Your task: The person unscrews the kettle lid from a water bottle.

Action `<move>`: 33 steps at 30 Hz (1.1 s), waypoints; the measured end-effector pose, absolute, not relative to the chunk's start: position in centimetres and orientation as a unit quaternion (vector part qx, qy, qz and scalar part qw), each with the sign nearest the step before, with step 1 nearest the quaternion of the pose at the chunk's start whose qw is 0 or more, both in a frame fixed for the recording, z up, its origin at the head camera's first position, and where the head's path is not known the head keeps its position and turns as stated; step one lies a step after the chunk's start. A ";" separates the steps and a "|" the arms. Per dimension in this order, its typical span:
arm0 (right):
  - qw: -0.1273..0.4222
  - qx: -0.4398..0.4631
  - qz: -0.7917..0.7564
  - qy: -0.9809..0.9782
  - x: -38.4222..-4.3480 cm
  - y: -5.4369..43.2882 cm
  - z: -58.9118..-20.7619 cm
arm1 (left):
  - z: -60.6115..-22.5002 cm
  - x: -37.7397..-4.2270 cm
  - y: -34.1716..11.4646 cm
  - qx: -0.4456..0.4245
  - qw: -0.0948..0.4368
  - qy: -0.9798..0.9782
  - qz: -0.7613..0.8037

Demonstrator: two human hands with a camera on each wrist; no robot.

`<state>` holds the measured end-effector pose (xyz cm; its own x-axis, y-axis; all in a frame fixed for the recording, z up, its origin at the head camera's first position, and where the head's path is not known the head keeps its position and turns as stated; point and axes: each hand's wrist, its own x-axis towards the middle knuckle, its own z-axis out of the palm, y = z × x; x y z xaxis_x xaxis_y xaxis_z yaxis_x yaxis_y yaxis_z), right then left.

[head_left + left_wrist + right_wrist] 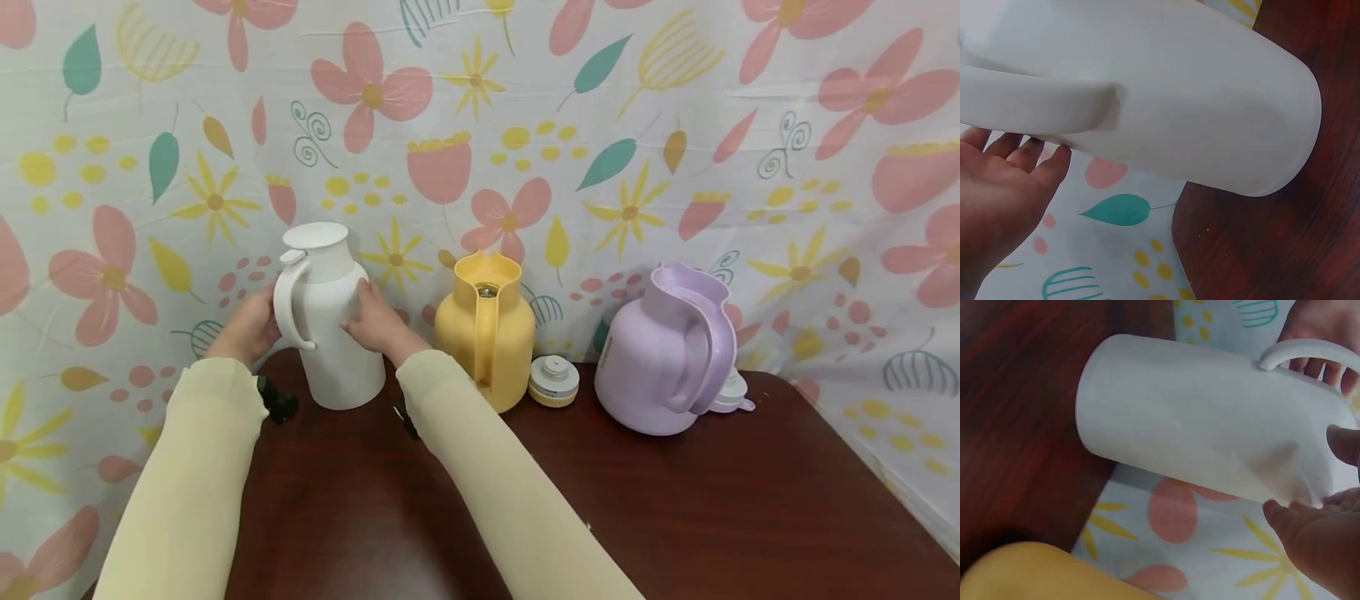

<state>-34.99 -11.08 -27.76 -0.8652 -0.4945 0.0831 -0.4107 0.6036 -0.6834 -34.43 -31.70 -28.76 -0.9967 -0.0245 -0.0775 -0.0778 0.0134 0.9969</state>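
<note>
A white thermos jug [335, 342] stands near the table's back left, its lid on and its handle toward the left. My left hand [251, 325] is beside the handle, fingers reaching to the jug's far side; in the left wrist view, the fingertips [1063, 155] meet or nearly meet its wall. With thumb in front and fingers round the far side, my right hand [378, 323] holds the jug's right shoulder. In the right wrist view, both the thumb and the fingertips [1275, 512] show at the white jug [1191, 419].
A yellow thermos jug [517, 333] without its lid stands right of the white one. Its stopper-like lid [554, 381] lies beside it. Farther right are a lilac jug [637, 358] and another lid [729, 390]. A floral cloth [465, 92] hangs behind the dark wooden table [360, 500].
</note>
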 end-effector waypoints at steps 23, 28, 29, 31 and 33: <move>0.031 -0.261 -0.453 0.852 -33.7 -9.0 -29.7 | -29.8 -32.0 -33.4 0.020 0.027 0.794 0.607; 0.019 -0.266 -0.476 0.838 -32.4 -8.0 -30.0 | -30.3 -30.8 -32.7 0.035 0.011 0.794 0.607; 0.017 -0.264 -0.478 0.838 -32.2 -7.8 -30.1 | -30.5 -30.5 -32.5 0.039 0.007 0.794 0.607; 0.013 -0.261 -0.480 0.838 -31.6 -7.4 -30.3 | -30.8 -30.0 -32.2 0.042 0.004 0.792 0.610; 0.010 -0.259 -0.480 0.838 -31.1 -7.0 -30.4 | -31.0 -29.5 -32.0 0.043 -0.003 0.792 0.609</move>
